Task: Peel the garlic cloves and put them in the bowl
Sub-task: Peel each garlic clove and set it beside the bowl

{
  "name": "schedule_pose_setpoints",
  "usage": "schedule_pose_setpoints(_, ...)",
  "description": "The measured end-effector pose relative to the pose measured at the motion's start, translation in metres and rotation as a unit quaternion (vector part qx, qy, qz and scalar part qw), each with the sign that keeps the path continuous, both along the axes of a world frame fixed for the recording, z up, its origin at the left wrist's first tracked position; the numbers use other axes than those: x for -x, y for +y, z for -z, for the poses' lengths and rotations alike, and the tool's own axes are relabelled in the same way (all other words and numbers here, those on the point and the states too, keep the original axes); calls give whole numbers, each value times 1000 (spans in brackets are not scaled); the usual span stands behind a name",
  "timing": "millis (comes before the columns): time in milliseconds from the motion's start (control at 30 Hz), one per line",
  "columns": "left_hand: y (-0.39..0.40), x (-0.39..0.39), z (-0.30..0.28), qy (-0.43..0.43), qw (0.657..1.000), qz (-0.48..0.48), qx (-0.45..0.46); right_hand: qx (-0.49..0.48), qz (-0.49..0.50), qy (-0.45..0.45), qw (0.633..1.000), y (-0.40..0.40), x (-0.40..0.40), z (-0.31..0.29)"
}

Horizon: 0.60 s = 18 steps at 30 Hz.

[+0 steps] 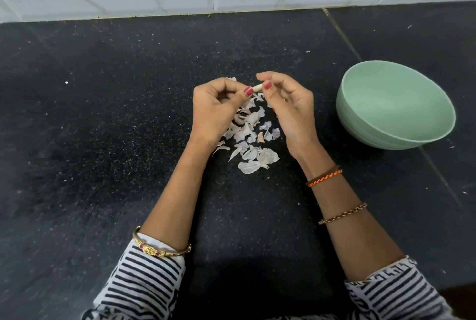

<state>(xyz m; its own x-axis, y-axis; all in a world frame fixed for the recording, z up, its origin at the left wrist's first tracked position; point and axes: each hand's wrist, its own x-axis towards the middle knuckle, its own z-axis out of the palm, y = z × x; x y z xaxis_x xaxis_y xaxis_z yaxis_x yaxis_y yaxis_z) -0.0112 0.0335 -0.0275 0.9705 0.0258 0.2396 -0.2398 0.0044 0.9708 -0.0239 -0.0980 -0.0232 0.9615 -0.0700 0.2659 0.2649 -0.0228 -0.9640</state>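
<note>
garlic clove, pinched between both hands
left hand and right hand grip its ends above papery peels; mint-green bowl right, on black surface.

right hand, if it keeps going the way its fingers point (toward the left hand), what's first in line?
The garlic clove it already pinches, then the left hand gripping the clove's other end. The right hand has no free gap ahead; the bowl lies behind it, on the opposite side.
</note>
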Motion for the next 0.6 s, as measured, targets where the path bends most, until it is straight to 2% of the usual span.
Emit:
schedule_pose_setpoints(133, -5, 2, -1, 18, 999, 7, 27, 53, 65, -39, 996, 0, -3, 6)
schedule_pose_setpoints(267, -11, 2, -5, 88, 987, 25, 129, 64, 111, -87, 988, 4, -4, 7)
schedule_pose_setpoints(400, -17, 3, -10, 163, 957, 65, 232, -14, 84, -82, 993, 6, -3, 5)
schedule_pose_setpoints(467, -18, 3, -9, 151, 963, 72, 213, -18, 83, -80, 993, 5, -2, 4)
schedule_pose_setpoints(600, -15, 3, -4, 102, 989, 48, 99, 56, 125, -123, 983, 4, -4, 7)
